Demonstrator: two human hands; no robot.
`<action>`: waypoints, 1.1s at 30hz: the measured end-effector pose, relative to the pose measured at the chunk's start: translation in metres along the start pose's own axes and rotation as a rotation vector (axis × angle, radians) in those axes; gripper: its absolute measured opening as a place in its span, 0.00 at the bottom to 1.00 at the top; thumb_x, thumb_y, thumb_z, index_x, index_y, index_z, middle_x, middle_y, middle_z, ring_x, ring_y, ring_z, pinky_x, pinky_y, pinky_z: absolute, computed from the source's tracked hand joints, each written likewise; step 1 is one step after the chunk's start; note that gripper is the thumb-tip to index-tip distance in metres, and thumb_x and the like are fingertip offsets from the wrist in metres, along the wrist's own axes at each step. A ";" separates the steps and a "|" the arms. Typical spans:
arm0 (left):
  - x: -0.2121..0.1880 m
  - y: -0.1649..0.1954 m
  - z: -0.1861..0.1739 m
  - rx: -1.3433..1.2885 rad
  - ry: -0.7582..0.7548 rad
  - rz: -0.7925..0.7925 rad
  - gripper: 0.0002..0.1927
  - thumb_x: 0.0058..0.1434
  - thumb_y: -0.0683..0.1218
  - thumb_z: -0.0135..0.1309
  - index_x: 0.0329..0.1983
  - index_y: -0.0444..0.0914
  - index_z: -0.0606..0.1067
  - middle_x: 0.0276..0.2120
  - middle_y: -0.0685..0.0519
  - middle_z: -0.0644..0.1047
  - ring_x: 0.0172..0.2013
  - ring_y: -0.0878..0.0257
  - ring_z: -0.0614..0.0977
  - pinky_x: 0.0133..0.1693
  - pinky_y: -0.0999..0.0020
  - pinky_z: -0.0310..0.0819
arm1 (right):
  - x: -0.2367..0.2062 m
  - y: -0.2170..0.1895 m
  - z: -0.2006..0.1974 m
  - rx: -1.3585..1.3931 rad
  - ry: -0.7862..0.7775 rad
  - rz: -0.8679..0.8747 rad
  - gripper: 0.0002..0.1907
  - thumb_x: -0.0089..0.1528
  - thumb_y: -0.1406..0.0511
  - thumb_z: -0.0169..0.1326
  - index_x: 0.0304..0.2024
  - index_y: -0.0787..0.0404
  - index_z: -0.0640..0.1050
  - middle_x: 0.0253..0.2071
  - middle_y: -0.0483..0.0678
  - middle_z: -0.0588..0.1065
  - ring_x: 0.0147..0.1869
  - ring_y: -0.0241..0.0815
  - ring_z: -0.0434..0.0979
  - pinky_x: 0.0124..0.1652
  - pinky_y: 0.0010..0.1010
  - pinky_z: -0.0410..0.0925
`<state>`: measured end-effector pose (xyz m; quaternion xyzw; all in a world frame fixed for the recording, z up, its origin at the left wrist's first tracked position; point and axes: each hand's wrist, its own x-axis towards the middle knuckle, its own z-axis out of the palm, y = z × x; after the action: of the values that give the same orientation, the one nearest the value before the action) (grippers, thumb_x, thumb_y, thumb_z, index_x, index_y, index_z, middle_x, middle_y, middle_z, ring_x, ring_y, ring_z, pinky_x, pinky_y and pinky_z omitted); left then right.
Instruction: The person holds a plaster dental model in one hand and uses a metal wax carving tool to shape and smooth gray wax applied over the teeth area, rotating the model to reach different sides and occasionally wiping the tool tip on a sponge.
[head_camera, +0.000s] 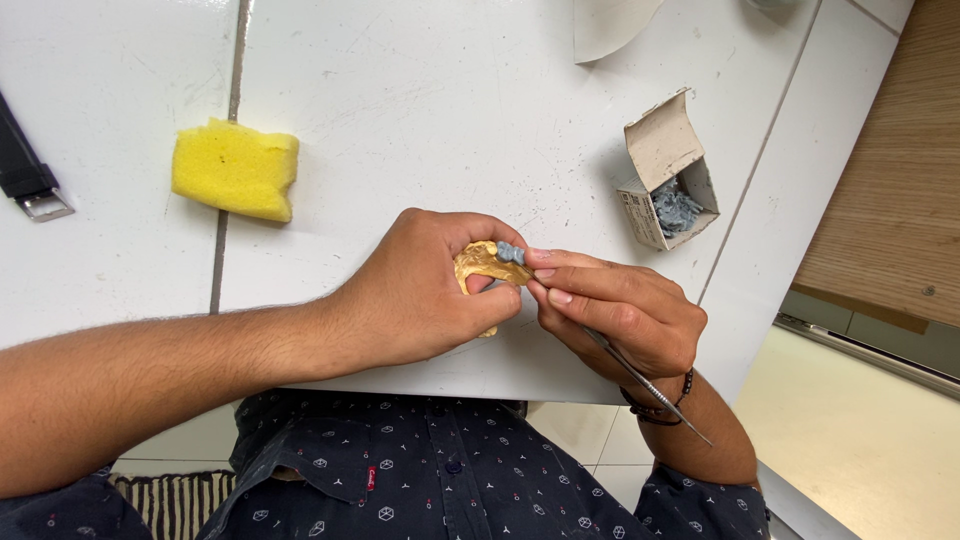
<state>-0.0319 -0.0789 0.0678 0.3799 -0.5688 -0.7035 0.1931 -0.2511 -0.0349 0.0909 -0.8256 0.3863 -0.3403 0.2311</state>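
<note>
Tooth mould (484, 264), yellow with grey wax teeth, being pinched in left hand (420, 295) over the white table (420, 110), right hand (625, 315) fingers pressed around thin metal tool (645, 385), shaping wax, probably needing small steady strokes next.

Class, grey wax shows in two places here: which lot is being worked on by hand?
The grey wax teeth on the yellow dental cast, held between both hands; the other grey wax lies untouched in the open cardboard box.

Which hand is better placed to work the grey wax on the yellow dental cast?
Right hand, probably: it holds the thin metal tool, fingers beside the grey wax. Left hand grips the yellow dental cast.
</note>
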 end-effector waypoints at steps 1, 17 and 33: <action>-0.001 0.000 0.000 -0.005 0.000 -0.007 0.16 0.55 0.45 0.57 0.46 0.35 0.80 0.22 0.53 0.83 0.23 0.72 0.85 0.25 0.77 0.80 | -0.001 -0.001 0.001 -0.012 0.012 0.005 0.12 0.60 0.77 0.67 0.40 0.66 0.76 0.43 0.58 0.81 0.53 0.52 0.85 0.51 0.40 0.83; -0.003 -0.003 0.002 0.037 0.029 0.061 0.16 0.54 0.45 0.57 0.45 0.35 0.81 0.22 0.54 0.82 0.21 0.72 0.82 0.24 0.76 0.77 | 0.000 -0.004 0.000 -0.005 -0.002 0.016 0.13 0.60 0.77 0.67 0.40 0.65 0.74 0.43 0.57 0.81 0.53 0.51 0.85 0.50 0.39 0.83; -0.002 -0.005 0.001 0.073 0.036 0.095 0.16 0.54 0.45 0.58 0.44 0.36 0.81 0.20 0.55 0.81 0.21 0.73 0.80 0.23 0.77 0.74 | 0.000 0.005 -0.001 0.104 -0.007 0.045 0.12 0.58 0.77 0.68 0.36 0.64 0.76 0.39 0.55 0.81 0.51 0.52 0.86 0.50 0.40 0.83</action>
<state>-0.0303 -0.0751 0.0637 0.3718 -0.6080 -0.6654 0.2222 -0.2544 -0.0387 0.0884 -0.8047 0.3855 -0.3520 0.2826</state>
